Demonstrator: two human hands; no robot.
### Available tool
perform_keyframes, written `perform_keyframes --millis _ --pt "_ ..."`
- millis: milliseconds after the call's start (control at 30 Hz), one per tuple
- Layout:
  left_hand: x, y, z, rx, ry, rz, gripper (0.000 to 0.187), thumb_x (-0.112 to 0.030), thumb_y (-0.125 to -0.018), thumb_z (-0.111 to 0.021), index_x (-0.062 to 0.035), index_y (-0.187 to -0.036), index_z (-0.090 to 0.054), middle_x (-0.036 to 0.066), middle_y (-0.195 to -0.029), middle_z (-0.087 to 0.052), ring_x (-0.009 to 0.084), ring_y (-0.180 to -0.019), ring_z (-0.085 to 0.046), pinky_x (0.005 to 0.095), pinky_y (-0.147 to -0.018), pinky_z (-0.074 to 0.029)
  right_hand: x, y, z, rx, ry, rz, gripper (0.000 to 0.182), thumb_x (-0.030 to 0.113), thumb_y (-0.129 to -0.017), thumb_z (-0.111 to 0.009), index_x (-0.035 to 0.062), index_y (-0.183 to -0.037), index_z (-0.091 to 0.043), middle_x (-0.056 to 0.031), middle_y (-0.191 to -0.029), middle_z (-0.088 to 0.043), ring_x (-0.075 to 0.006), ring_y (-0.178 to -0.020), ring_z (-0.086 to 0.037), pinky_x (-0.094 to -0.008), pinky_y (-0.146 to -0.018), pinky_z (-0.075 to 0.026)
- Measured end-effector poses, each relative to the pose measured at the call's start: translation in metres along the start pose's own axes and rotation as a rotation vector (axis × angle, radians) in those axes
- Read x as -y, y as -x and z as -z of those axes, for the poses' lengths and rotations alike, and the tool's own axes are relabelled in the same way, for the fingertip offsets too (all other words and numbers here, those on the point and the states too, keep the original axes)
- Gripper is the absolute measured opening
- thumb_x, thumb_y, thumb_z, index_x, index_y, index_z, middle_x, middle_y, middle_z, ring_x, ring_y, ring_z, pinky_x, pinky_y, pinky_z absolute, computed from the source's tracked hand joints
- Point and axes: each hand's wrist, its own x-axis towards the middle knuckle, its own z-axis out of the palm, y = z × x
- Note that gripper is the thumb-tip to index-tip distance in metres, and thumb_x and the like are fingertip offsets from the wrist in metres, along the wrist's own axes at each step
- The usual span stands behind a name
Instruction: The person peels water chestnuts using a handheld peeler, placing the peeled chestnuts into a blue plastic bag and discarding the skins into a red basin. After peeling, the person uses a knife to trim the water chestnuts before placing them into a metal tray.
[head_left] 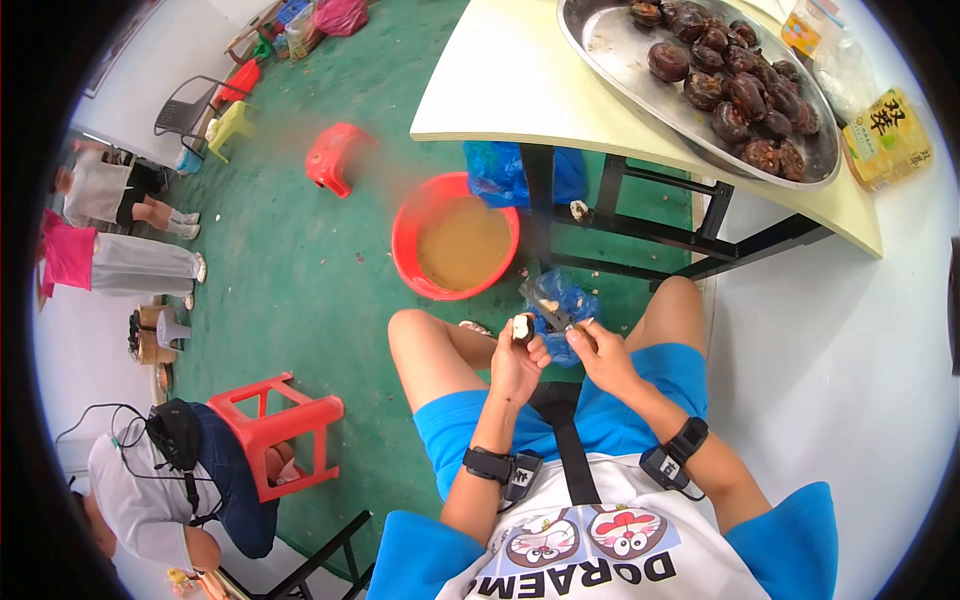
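Between my knees, my left hand (pixel 521 366) is closed around a partly peeled water chestnut (pixel 521 328), its white flesh showing at the top and dark skin below. My right hand (pixel 601 354) grips a small knife (pixel 551 312), its blade angled up and left, close beside the water chestnut. Beneath both hands a blue plastic bag (pixel 578 298) lies on the green floor, with scraps in it. Dark unpeeled water chestnuts (pixel 745 95) are heaped on a metal tray (pixel 625 72) up on the table.
The pale table (pixel 500 90) stands ahead on black legs. A red basin (pixel 403 245) of murky water sits beside another blue bag (pixel 495 172). Red stools (pixel 337 158) and a seated person (pixel 150 490) are to the left; two people (pixel 120 262) stand farther back. A yellow package (pixel 888 140) lies by the tray.
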Motion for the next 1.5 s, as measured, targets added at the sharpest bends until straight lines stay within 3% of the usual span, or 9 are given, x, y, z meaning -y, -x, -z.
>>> perform_keyframes --millis 367,433,833,933,1033,1133,1233,1333,1500 --pt "-0.006 0.005 -0.006 0.002 0.049 0.027 0.039 -0.051 -0.084 -0.038 -0.0152 -0.078 -0.051 -0.002 -0.059 -0.045 0.0099 -0.046 -0.037 0.0225 -0.042 -0.028 0.004 0.014 0.001 0.095 0.26 0.333 0.028 0.033 -0.081 -0.052 0.0057 -0.087 -0.054 -0.0135 -0.063 -0.058 -0.0309 -0.055 -0.058 -0.038 -0.047 -0.045" --pt "-0.006 0.006 -0.02 -0.263 0.078 0.002 0.034 -0.047 -0.085 -0.039 -0.0151 -0.079 -0.05 -0.002 -0.064 -0.048 0.0101 -0.049 -0.04 0.0224 -0.042 -0.029 0.002 0.014 0.0 0.089 0.293 0.331 0.028 0.033 -0.08 -0.052 0.0059 -0.087 -0.054 -0.013 -0.063 -0.059 -0.0306 -0.055 -0.057 -0.038 -0.047 -0.045" --pt "0.003 -0.008 0.02 0.05 0.006 0.079 0.038 -0.043 -0.089 -0.028 -0.0122 -0.075 -0.047 -0.001 -0.058 -0.041 0.0101 -0.048 -0.036 0.0232 -0.042 -0.03 -0.003 0.013 0.001 0.028 0.324 0.265 0.026 0.031 -0.081 -0.052 0.0053 -0.086 -0.054 -0.0148 -0.067 -0.059 -0.034 -0.06 -0.057 -0.0403 -0.05 -0.045" --pt "0.01 -0.017 0.006 -0.015 -0.015 -0.037 0.028 -0.039 -0.087 -0.036 -0.0149 -0.076 -0.048 -0.003 -0.057 -0.042 0.0092 -0.049 -0.04 0.0226 -0.044 -0.034 -0.003 0.003 -0.001 0.043 0.272 0.17 0.022 0.024 -0.082 -0.051 0.0031 -0.086 -0.052 -0.0195 -0.075 -0.057 -0.0362 -0.069 -0.056 -0.0404 -0.056 -0.044" --pt "0.002 -0.023 0.0 0.072 0.098 0.036 0.028 -0.038 -0.087 -0.037 -0.0193 -0.066 -0.035 -0.004 -0.056 -0.037 0.0074 -0.046 -0.032 0.021 -0.042 -0.025 -0.011 -0.006 -0.008 -0.134 -0.026 0.218 0.025 0.019 -0.081 -0.053 -0.0033 -0.093 -0.052 -0.0133 -0.082 -0.057 -0.0224 -0.076 -0.056 -0.0307 -0.069 -0.043" --pt "0.011 -0.039 0.007 0.07 0.035 0.165 0.035 -0.049 -0.083 -0.04 -0.018 -0.068 -0.038 -0.004 -0.058 -0.041 0.0075 -0.049 -0.037 0.0208 -0.043 -0.026 -0.018 -0.021 -0.01 -0.095 -0.014 0.231 0.027 0.019 -0.079 -0.056 -0.0041 -0.092 -0.053 -0.0107 -0.084 -0.055 -0.0198 -0.079 -0.053 -0.0297 -0.072 -0.042" --pt "0.019 -0.035 -0.002 0.158 -0.029 0.179 0.038 -0.052 -0.082 -0.041 -0.0154 -0.072 -0.046 -0.003 -0.061 -0.047 0.0083 -0.052 -0.043 0.0216 -0.044 -0.031 -0.025 -0.034 -0.01 -0.043 -0.124 0.254 0.022 0.016 -0.077 -0.058 -0.002 -0.089 -0.053 -0.0089 -0.077 -0.055 -0.0158 -0.07 -0.054 -0.027 -0.064 -0.044" --pt "0.018 -0.036 -0.004 0.138 -0.045 0.134 0.041 -0.053 -0.082 -0.04 -0.0138 -0.074 -0.049 -0.003 -0.062 -0.049 0.0086 -0.052 -0.044 0.022 -0.046 -0.034 -0.02 -0.038 -0.011 0.082 -0.377 -0.096 0.009 0.007 -0.076 -0.058 0.0019 -0.08 -0.052 -0.0018 -0.062 -0.051 -0.0067 -0.05 -0.049 -0.0199 -0.044 -0.039" --pt "0.011 -0.033 0.007 0.017 -0.075 0.115 0.041 -0.054 -0.083 -0.036 -0.015 -0.071 -0.043 -0.003 -0.059 -0.044 0.0094 -0.049 -0.038 0.0222 -0.045 -0.029 -0.028 -0.045 -0.007 0.057 -0.397 -0.214 0.012 0.006 -0.074 -0.058 -0.0004 -0.083 -0.052 -0.0032 -0.064 -0.052 -0.0084 -0.052 -0.05 -0.0217 -0.047 -0.042"
